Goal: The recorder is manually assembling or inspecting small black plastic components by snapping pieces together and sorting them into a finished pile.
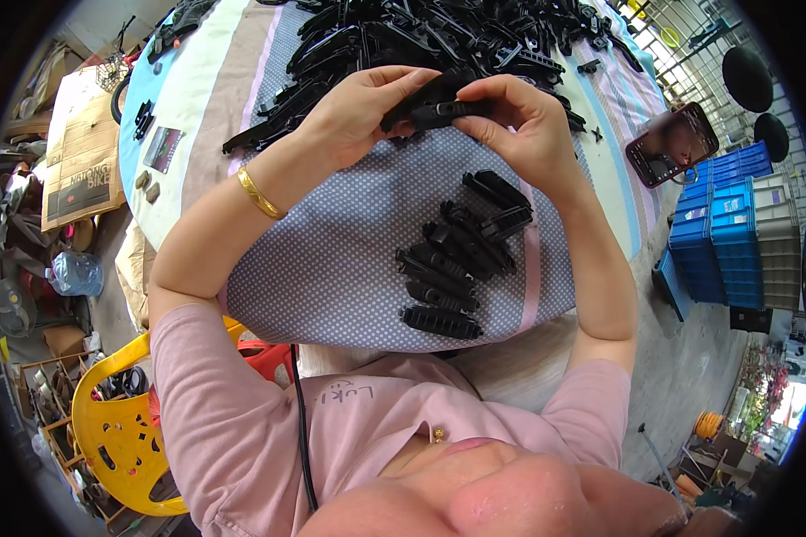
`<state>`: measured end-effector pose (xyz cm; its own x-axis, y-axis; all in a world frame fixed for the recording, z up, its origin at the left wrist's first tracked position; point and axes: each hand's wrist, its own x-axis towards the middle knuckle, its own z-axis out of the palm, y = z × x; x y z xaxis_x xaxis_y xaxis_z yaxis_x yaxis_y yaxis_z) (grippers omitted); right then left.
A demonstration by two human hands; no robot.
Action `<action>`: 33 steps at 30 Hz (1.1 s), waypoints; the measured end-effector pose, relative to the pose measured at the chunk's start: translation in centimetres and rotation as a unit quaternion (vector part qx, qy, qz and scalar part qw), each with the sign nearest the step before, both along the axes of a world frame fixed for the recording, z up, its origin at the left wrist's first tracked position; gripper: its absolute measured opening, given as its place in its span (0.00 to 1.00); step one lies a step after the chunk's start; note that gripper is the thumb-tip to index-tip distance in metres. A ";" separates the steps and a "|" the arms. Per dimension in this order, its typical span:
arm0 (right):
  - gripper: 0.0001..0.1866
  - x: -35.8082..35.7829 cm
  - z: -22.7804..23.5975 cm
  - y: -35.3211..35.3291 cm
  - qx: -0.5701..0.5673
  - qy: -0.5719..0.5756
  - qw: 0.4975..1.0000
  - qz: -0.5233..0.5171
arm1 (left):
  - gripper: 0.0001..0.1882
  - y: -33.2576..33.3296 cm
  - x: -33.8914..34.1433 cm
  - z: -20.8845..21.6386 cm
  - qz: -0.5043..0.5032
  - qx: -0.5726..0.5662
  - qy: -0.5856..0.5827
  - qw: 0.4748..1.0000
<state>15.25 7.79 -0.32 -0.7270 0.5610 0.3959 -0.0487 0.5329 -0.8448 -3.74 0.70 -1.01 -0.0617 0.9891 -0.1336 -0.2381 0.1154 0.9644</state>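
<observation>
Over on the cloth-covered worktop, black parts heap toward the far edge, with a smaller cluster by the near edge. I see the left hand and right hand pinching a black piece beside the heap.

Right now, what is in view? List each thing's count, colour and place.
Held black parts: count unclear, black, between both hands
Large heap: uncountable, black, table's far side
Small group: several, black, table's near side
Table: one, multicoloured covering, centre
Phone: one, dark, table's right
Printed cardboard: one, brown, left
Bottle: one, bluish, left
Chair: one, yellow, lower left
Crates: several, blue and grey, right
Shirt: one, pink, bottom
Bracelet: one, gold, left wrist
Left hand: one, bare, gripping parts
Right hand: one, bare, gripping parts
</observation>
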 end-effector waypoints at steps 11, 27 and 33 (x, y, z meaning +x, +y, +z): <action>0.13 -0.7 -0.3 -0.9 0.252 0.044 0.965 -0.053 | 0.27 -0.8 0.3 0.3 -0.060 0.067 0.101 0.991; 0.30 -0.2 0.3 -0.4 0.361 -0.055 0.928 -0.075 | 0.27 -1.7 0.0 1.6 -0.074 0.310 0.538 0.780; 0.27 -0.1 0.4 -0.4 0.415 -0.085 0.901 -0.091 | 0.22 -1.9 0.8 1.2 -0.008 0.317 0.592 0.741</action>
<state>15.18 7.40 0.09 -0.7431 0.2386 0.6252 0.1953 0.9709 -0.1384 -2.95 -1.23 0.20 0.2481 0.8314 0.4972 0.8149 -0.4567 0.3570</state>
